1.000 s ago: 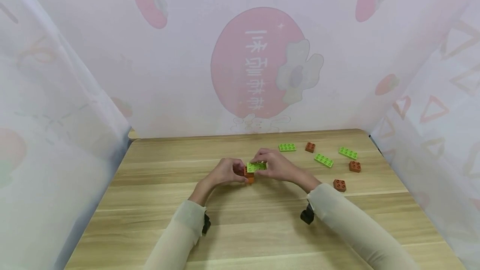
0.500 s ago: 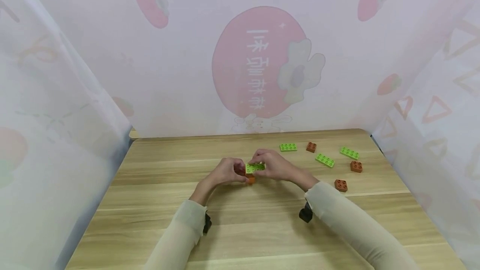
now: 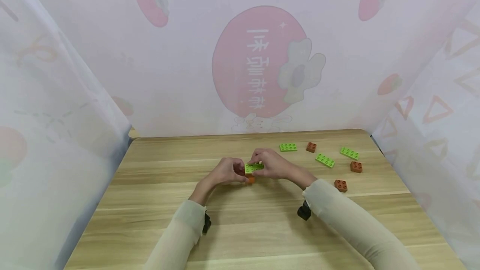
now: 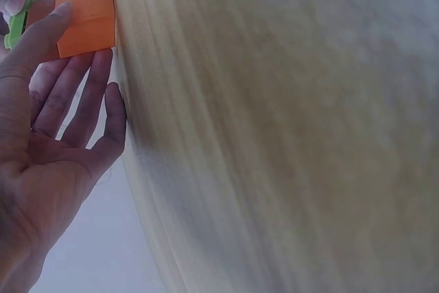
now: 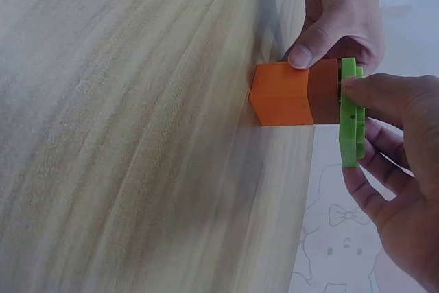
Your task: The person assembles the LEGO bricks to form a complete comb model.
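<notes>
An orange brick (image 5: 282, 97) stands on the table with a reddish-brown brick (image 5: 324, 94) on top of it. My left hand (image 3: 226, 171) grips this stack from the left, its thumb near the joint between the two. Over the brown brick lies a flat lime-green brick (image 5: 348, 142), studs up, which reaches out past the stack to the right. My right hand (image 3: 273, 165) pinches the green brick between thumb and fingers. A narrow gap shows between the green and brown bricks in the right wrist view; whether they are locked together I cannot tell.
Toward the table's back right lie several loose bricks: flat green ones (image 3: 288, 147), (image 3: 324, 160), (image 3: 349, 153) and brown ones (image 3: 311, 147), (image 3: 356, 166), (image 3: 341, 185). A printed white curtain (image 3: 180, 74) hangs behind the table and at both sides.
My right hand has shifted slightly left with the green brick, bringing it further over the brown one. The left hand keeps its hold on the stack.
</notes>
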Tool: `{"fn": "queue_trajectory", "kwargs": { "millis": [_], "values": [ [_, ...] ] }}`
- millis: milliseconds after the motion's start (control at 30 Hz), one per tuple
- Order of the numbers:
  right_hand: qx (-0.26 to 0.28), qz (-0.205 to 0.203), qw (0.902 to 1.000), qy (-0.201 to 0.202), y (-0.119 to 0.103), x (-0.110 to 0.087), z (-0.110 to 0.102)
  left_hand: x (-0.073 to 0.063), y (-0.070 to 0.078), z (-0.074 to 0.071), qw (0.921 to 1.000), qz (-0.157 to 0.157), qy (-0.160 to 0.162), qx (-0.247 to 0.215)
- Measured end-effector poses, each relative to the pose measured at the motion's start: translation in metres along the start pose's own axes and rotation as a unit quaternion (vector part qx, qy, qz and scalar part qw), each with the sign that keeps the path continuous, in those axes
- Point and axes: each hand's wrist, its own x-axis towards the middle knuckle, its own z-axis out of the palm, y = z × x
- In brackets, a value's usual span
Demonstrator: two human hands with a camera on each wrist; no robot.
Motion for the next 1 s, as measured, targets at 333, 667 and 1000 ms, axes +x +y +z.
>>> {"fn": "queue_trajectory", "kwargs": {
  "millis": [333,667,1000],
  "values": [
    [0.015,0.016,0.9997,-0.013,-0.0006,0.0021,-0.0004,-0.0010,-0.0007,0.0002,1.0000,0.001,0.002,0.002],
    [0.027,0.027,0.9992,-0.012,-0.0025,0.0036,0.0000,-0.0007,-0.0014,0.0002,0.9999,-0.007,0.007,0.007],
    [0.028,0.035,0.9990,-0.007,-0.0018,0.0007,0.0015,0.0014,-0.0023,0.0013,1.0000,-0.006,0.003,-0.005]
  ]
}}
